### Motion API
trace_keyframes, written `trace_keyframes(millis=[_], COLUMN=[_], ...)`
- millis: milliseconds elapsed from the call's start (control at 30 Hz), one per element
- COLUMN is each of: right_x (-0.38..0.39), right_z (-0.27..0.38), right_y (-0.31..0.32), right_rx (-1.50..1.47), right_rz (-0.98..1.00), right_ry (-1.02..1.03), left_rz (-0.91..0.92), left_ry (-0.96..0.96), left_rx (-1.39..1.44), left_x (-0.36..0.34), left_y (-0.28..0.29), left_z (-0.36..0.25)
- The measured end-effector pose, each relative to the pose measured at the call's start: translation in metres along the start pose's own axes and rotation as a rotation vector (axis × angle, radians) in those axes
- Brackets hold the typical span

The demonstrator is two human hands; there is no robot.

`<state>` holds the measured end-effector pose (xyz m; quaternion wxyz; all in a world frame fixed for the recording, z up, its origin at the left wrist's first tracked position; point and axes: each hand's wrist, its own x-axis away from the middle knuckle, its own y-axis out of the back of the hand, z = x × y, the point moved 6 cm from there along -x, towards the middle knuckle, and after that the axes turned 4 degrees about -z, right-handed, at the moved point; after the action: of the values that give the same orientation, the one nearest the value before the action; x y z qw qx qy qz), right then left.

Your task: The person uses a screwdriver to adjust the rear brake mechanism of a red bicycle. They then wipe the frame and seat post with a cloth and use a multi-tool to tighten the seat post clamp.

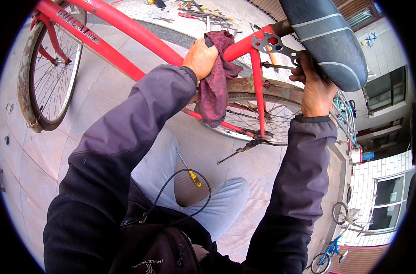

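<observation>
A red bicycle frame (112, 55) stretches across the upper middle. My left hand (201, 59) is closed round its upper tube, just ahead of the seat tube. Against those fingers a dark red patterned cloth (213, 91) hangs down over the tube; whether the fingers also pinch it is hidden. My right hand (317, 93) is closed on a flat grey multi-hole wrench (274, 44), its fingers partly hidden beneath the black saddle (329, 39). The wrench lies across the seat post joint. Below it a thin bolt or rod (279, 66) sticks out toward my right fingers.
A yellow-handled screwdriver (195, 179) lies by my knees, behind a looped black cable (161, 194). Several hand tools (208, 16) are spread beyond the frame. The rusty front wheel (52, 68) is at left, the rear wheel (281, 112) behind the frame. A small blue bicycle (329, 251) stands far right.
</observation>
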<state>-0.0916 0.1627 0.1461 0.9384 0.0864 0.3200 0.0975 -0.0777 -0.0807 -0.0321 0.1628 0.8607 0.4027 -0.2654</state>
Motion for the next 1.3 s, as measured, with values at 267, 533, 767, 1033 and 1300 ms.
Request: trace_keyframes(millis=[267,533,767,1033,1300], right_x=[0.011,0.036,0.024,0.023,0.029], right_z=[-0.009,-0.021,-0.024,-0.017,-0.027], right_y=[-0.003,-0.013,-0.004,-0.002,-0.008], right_rx=[-0.111,-0.239,-0.206,-0.164,-0.254], right_rz=[-0.046,-0.179,-0.106,-0.062,-0.076], right_ry=[-0.081,-0.228,-0.22,-0.176,-0.256], left_rz=[0.002,0.039,0.003,0.042,0.046], left_ry=[0.025,-0.271,-0.148,-0.332,0.049], left_rx=[-0.004,-0.077,-0.025,-0.184,0.107], left_x=[0.0,0.001,0.002,0.003,0.0], left_y=[0.002,0.006,0.006,0.007,0.008], left_z=[-0.003,-0.025,-0.022,-0.029,-0.011])
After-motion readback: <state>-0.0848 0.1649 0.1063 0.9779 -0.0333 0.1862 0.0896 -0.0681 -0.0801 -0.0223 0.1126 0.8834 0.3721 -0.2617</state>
